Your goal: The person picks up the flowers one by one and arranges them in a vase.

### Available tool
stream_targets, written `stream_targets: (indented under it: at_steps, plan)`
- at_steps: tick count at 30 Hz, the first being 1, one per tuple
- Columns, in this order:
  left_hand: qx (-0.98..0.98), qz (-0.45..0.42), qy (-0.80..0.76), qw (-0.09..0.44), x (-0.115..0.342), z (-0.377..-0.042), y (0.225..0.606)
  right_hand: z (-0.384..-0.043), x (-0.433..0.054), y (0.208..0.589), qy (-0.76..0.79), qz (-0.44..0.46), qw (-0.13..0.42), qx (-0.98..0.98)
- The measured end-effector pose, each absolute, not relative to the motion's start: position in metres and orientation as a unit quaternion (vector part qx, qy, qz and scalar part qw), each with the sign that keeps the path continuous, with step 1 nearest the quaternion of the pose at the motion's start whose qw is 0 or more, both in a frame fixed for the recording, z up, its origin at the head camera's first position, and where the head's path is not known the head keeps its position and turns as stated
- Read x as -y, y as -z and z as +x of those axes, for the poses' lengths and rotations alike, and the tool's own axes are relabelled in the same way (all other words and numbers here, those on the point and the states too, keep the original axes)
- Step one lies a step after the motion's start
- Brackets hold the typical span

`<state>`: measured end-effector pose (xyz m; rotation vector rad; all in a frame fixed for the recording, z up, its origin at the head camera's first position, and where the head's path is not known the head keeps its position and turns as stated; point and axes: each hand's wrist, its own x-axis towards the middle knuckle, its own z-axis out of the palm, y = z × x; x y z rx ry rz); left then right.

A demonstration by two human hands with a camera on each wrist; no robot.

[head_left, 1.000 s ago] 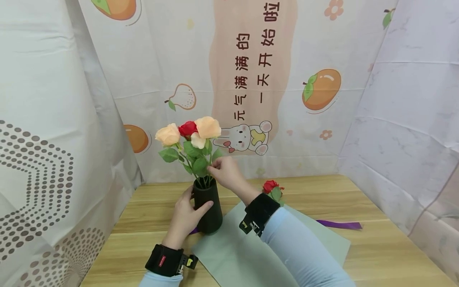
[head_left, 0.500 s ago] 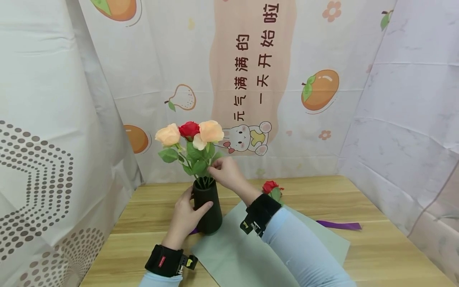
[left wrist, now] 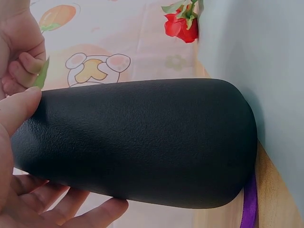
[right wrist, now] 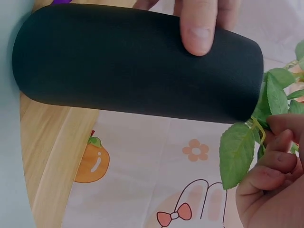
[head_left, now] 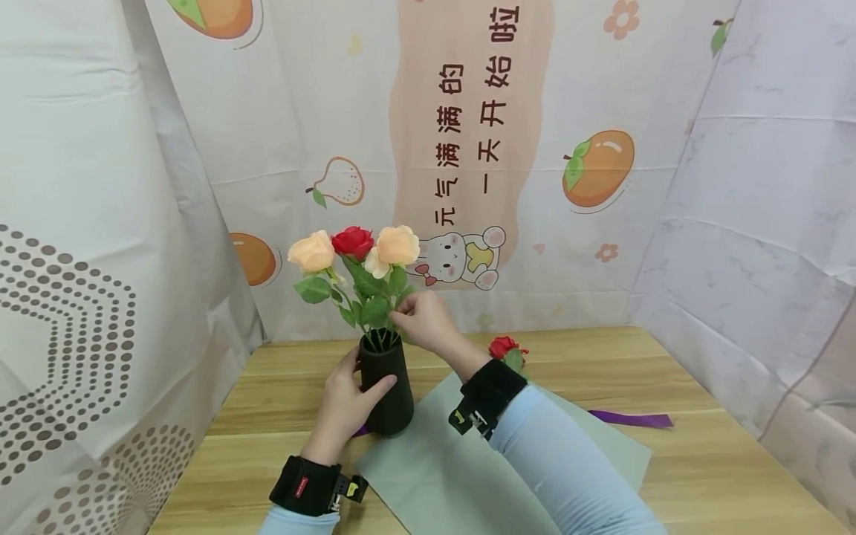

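A black vase (head_left: 386, 386) stands upright on the wooden table, partly over a grey-green sheet. My left hand (head_left: 344, 405) grips it from the left, thumb across its front and fingers round the far side, as the left wrist view of the vase (left wrist: 142, 142) shows. In the vase are a peach rose (head_left: 312, 253), a red rose (head_left: 353, 242) and another peach rose (head_left: 398, 245). Just above the rim, my right hand (head_left: 428, 321) pinches a rose stem among the leaves. In the right wrist view its curled fingers (right wrist: 273, 175) are beside a green leaf (right wrist: 237, 154).
The grey-green sheet (head_left: 468, 468) lies under my right forearm. Behind it on the table is a loose red rose (head_left: 503, 347). A purple ribbon (head_left: 631, 420) extends out at the sheet's right side. A printed curtain (head_left: 321, 111) hangs close behind the table.
The right-hand peach rose has shifted slightly right and down, and more of the red rose shows between the two peach ones. My left hand stays on the vase.
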<state>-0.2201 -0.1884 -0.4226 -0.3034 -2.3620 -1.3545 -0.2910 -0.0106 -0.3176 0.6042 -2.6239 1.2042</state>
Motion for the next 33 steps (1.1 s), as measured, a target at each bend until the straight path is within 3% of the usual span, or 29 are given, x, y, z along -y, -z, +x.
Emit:
stream_targets:
  at_steps: [17,33]
  plan:
    - [0.85,-0.106,0.477,0.199,0.188,-0.22,0.422,-0.291,0.006,0.321,-0.446,0.217,0.099,0.863]
    - [0.849,-0.104,0.479,0.199,0.187,-0.22,0.421,-0.283,-0.04,0.312,-0.498,0.293,0.149,0.803]
